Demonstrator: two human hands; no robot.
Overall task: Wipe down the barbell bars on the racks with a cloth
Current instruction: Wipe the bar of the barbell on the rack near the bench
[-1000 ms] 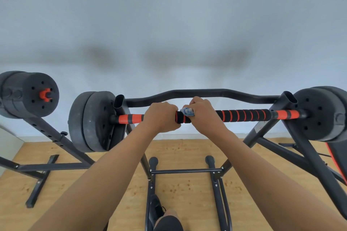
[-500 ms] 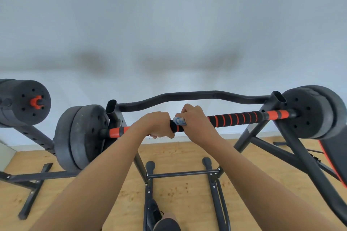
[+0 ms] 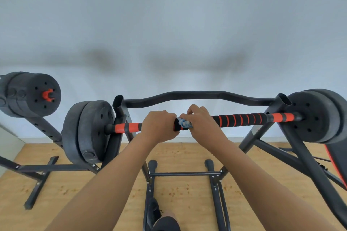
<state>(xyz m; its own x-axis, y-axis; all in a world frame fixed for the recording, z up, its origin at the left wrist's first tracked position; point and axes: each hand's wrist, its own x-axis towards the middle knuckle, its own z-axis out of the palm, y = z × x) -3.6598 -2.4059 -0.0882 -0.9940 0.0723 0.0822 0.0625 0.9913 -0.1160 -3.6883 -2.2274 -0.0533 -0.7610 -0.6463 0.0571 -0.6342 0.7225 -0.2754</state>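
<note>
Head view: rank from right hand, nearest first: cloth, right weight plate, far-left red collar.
From the right hand:
1. cloth, bunched on the bar under its fingers.
2. right weight plate, at the bar's right end.
3. red collar, on the separate barbell at far left.

A black metal rack [image 3: 120,110] is seen at the centre, its two open-topped uprights joined at the far side by a curved black crossbar [image 3: 199,95]. A black and orange barbell bar [image 3: 244,119] is carried across the uprights, with black weight plates [image 3: 88,131] hung outside the left upright and more outside the right one. The rack's feet are set on a light wooden floor [image 3: 184,155], linked low down by a thin crosspiece. A second black stand [image 3: 37,169] is planted on the floor to the left, and another loaded bar end [image 3: 32,93] is borne on it.
</note>
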